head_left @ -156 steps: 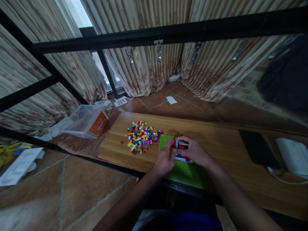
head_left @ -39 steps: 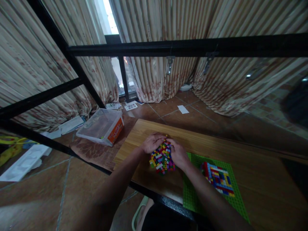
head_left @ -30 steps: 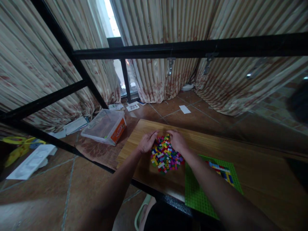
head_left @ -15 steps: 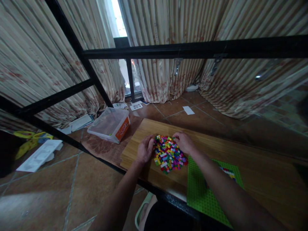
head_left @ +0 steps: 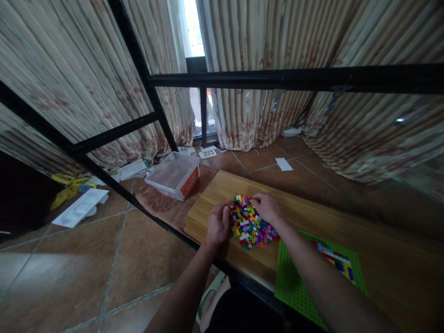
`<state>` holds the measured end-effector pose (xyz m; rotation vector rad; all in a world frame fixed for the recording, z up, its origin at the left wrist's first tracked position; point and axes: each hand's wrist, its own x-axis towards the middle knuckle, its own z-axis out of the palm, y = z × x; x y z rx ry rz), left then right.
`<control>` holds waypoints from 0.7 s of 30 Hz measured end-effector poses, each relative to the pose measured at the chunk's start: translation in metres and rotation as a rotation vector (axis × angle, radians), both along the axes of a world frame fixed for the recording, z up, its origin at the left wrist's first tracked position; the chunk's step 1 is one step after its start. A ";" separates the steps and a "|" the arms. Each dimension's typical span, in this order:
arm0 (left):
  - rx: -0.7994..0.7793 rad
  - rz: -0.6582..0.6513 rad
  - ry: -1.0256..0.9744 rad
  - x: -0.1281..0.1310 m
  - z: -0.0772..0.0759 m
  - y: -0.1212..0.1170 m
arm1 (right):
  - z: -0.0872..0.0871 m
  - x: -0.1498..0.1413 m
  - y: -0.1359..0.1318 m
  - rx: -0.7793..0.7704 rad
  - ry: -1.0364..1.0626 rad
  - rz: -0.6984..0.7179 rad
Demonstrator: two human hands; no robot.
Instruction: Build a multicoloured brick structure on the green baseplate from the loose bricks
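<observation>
A heap of small multicoloured toy bricks (head_left: 248, 224) is spread on the wooden tabletop. My left hand (head_left: 218, 224) rests along the heap's left edge, thumb apart from the fingers and nothing visible in its grasp. Over the far right side of the heap, my right hand (head_left: 267, 208) bends its fingers down among the bricks; its fingertips are close together, and anything between them is too small to make out. Beneath my right forearm lies a green studded baseplate (head_left: 294, 286), partly hidden. Built-up rows of coloured bricks (head_left: 338, 259) are on it.
A clear plastic box (head_left: 169, 173) with an orange label stands beyond the wooden table (head_left: 222, 182), at its left. Black metal bars (head_left: 249, 81) cross in front of the curtains. White packaging (head_left: 81, 206) and a paper (head_left: 283, 164) lie on the tiled floor.
My view has turned slightly left, so the scene sits farther right. My right hand has shifted a little leftward over the heap. More of the built rows on the baseplate shows.
</observation>
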<state>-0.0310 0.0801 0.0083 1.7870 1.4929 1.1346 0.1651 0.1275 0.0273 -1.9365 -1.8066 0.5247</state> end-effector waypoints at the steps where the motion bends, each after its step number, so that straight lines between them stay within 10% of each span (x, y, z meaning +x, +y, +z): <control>1: 0.000 -0.001 0.001 0.000 0.000 0.000 | -0.001 -0.001 0.001 -0.010 -0.001 -0.007; 12: -0.063 0.107 -0.105 0.001 0.011 -0.008 | 0.012 0.007 -0.013 0.050 0.210 -0.043; 17: -0.114 -0.006 -0.403 0.019 0.035 -0.051 | 0.026 -0.010 -0.078 0.046 0.983 -0.069; 21: -0.127 -0.201 -0.567 0.038 0.064 -0.087 | 0.045 -0.027 -0.136 0.130 1.214 -0.026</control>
